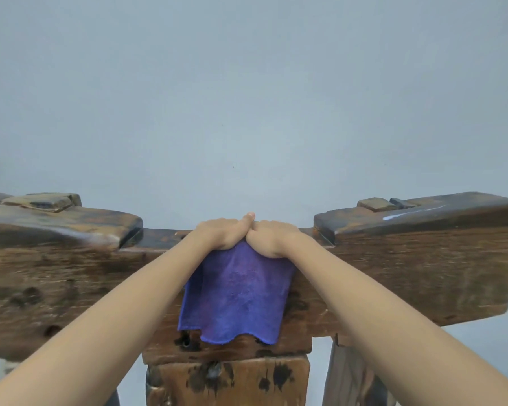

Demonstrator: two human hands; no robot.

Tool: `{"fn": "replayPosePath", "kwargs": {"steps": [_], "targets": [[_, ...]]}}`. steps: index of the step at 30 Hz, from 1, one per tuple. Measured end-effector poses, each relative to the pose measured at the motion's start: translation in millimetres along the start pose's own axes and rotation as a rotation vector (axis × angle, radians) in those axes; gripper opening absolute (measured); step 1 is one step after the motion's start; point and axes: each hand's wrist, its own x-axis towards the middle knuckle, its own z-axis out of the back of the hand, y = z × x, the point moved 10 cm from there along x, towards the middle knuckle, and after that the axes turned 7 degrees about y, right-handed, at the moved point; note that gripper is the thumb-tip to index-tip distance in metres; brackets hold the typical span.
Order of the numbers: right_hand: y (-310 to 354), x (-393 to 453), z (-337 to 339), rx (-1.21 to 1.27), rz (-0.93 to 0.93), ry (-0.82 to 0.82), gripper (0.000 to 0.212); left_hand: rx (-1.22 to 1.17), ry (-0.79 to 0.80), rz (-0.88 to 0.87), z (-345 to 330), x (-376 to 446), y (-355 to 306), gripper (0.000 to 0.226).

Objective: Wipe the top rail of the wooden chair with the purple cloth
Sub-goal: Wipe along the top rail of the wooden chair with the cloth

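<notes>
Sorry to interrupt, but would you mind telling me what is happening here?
A person is cleaning a wooden chair. Both the left hand and the right hand press a purple cloth onto the low middle of the top rail, side by side. The cloth's loose end hangs down the rail's near face.

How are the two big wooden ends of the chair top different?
The left wooden end has a rounded, worn front corner; the right wooden end looks squarer and sharper. The right end carries a pale streak on top; the left end shows none. Both are dark wood, have small blocks on top and rise above the middle where both hands press the purple cloth.
</notes>
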Motion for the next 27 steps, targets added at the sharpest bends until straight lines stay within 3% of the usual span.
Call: {"fn": "replayPosePath", "kwargs": {"steps": [6, 12, 16, 19, 27], "targets": [[-4, -50, -2, -0.06, 0.052, -0.22, 0.055, 0.131, -0.109, -0.267, -11, -43, -34, 0.08], [-14, -74, -15, -0.181, 0.063, -0.231, 0.067, 0.282, -0.114, -0.283, -25, -65, -36, 0.095], [-17, -77, -9, -0.171, 0.056, -0.246, 0.065, 0.207, -0.087, -0.298, -31, -59, -35, 0.065], [-17, -75, -7, -0.185, 0.0, -0.248, 0.066, 0.049, -0.123, -0.292, -25, -51, -32, 0.059], [-29, -50, 2, -0.116, -0.09, -0.19, 0.064, -0.12, -0.01, -0.269, -19, -26, -44, 0.082]]}}
